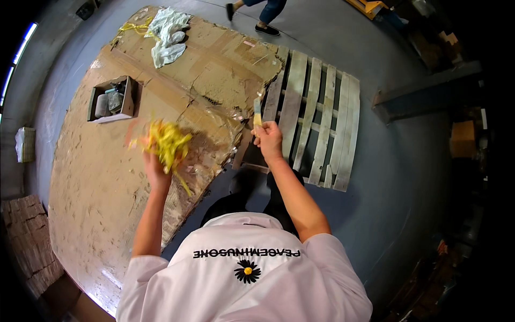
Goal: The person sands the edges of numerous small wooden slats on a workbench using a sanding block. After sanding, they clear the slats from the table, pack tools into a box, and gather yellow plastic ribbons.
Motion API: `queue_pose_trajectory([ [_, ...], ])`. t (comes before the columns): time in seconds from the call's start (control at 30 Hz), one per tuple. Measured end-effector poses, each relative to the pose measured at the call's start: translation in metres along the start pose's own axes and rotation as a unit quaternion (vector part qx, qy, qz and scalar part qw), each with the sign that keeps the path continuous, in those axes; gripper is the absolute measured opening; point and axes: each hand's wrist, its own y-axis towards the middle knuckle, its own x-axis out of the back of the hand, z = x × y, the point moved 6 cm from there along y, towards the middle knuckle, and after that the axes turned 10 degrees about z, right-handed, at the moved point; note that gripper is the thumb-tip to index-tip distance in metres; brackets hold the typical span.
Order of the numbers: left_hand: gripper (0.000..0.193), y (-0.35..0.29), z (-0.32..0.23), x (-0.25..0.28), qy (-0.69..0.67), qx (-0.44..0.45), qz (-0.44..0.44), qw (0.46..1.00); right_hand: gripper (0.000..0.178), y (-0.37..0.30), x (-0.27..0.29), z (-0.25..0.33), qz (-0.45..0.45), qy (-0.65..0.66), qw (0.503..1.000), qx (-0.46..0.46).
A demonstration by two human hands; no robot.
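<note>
My left hand grips a loose bundle of yellow strips above the cardboard-covered table. Some strands dangle toward the table's near edge, and a pinkish-orange bit shows at the bundle's left side, blurred. In my right hand, between thumb and fingers, is a short narrow flat piece, pale yellow with a grey-blue end pointing away from me. Its exact kind is unclear. This hand is just past the table's ragged right edge, beside the wooden pallet.
An open box holding dark and clear items stands on the table. Farther back lie a pale crumpled cloth and more yellow strips. A slatted pallet is to the right. Beyond the table, a person's legs show.
</note>
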Motion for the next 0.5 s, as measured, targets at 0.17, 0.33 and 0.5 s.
queue_pose_trajectory([
  [0.17,0.077,0.140,-0.028,-0.067,0.066,0.012,-0.019,0.998,0.016,0.058,0.071,0.048,-0.017,0.013,1.000,0.006],
  [0.33,0.066,0.199,0.009,-0.121,0.180,0.187,-0.033,0.965,0.017,0.147,0.130,0.057,-0.036,0.026,0.998,-0.055],
  [0.5,0.069,0.221,0.021,-0.156,0.232,0.331,0.140,0.904,0.014,0.248,0.172,0.068,-0.042,0.036,0.996,-0.073],
])
